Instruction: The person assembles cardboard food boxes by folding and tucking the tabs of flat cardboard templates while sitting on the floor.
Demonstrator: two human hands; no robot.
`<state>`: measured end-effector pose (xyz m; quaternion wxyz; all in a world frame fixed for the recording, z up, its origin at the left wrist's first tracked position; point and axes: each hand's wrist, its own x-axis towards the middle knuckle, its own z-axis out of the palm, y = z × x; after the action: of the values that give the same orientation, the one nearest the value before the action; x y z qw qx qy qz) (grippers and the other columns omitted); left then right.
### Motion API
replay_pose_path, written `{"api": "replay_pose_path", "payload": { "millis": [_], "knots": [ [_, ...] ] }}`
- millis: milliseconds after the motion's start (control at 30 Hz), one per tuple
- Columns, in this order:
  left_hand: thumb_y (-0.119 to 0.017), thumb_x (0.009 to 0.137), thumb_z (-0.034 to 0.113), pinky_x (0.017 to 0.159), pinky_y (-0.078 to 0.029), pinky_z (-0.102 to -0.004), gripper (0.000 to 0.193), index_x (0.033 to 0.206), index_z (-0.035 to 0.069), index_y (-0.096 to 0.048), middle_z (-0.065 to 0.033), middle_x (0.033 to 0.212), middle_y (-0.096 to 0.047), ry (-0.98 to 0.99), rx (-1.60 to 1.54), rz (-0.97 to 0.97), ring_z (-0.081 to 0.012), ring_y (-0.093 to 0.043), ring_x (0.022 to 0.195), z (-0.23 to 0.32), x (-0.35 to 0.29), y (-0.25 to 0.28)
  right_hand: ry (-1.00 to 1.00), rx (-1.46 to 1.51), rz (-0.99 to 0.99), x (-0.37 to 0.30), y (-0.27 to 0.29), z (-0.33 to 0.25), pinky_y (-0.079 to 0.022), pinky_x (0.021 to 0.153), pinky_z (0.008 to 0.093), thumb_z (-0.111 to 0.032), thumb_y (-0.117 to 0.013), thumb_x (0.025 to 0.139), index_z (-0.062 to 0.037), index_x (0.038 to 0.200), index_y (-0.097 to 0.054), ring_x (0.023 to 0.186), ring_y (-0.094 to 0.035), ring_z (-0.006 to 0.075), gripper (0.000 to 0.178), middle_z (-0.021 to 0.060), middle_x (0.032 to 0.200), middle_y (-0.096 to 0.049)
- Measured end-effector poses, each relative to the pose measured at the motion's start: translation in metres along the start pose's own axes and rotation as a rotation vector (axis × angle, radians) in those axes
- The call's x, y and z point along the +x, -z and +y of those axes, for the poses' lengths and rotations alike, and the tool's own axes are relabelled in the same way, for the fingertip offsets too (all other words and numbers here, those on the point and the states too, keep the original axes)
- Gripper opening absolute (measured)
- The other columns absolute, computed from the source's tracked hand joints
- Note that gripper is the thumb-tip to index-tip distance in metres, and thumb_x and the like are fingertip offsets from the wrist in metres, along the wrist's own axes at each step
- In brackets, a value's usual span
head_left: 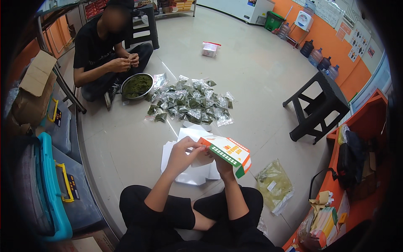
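A folding carton (230, 151) in white, orange and green is held up in front of me, its end flap hanging loose at the right. My left hand (184, 154) pinches the carton's orange left edge between thumb and fingers. From below, my right hand (222, 166) grips the carton; most of its fingers are hidden behind the cardboard. Under my hands, flat white cardboard blanks (191, 174) lie spread on the floor. Just past them is a heap of small clear packets (189, 101) with green contents.
A person (105, 50) sits at the far left beside a metal bowl (122, 89) of green powder. To my right are a black stool (321, 103) and a yellowish plastic bag (275, 187). Storage boxes (63, 168) line the left, an orange shelf (336, 168) the right. A small pouch (210, 49) lies farther off.
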<state>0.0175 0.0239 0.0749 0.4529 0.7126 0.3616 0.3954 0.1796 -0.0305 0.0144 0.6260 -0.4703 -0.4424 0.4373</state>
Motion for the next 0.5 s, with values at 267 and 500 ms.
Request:
{"api": "replay_pose_path", "payload": {
  "millis": [267,500],
  "knots": [
    [-0.068,0.079,0.012,0.062,-0.05,-0.0239,0.011,0.089,0.006,-0.071,-0.0039,0.077,-0.061,0.011,0.002,-0.005,-0.0105,-0.059,0.071,0.003,0.0,0.0,0.011,-0.053,0.081,-0.003,-0.006,-0.013,-0.047,0.065,0.0226,-0.021,-0.061,0.088,-0.0049,0.108,-0.058,0.077,-0.061,0.0108,0.026,0.005,0.087,-0.065],
    [-0.068,0.079,0.012,0.065,-0.05,-0.0248,0.011,0.088,0.008,-0.072,-0.0068,0.083,-0.068,0.139,-0.139,0.063,-0.0119,-0.064,0.076,0.0,-0.003,-0.004,0.028,-0.07,0.092,-0.001,-0.004,-0.012,-0.046,0.065,0.0226,-0.021,-0.062,0.087,-0.0053,0.107,-0.059,0.077,-0.061,0.0107,0.026,0.0053,0.087,-0.065]
  ]
}}
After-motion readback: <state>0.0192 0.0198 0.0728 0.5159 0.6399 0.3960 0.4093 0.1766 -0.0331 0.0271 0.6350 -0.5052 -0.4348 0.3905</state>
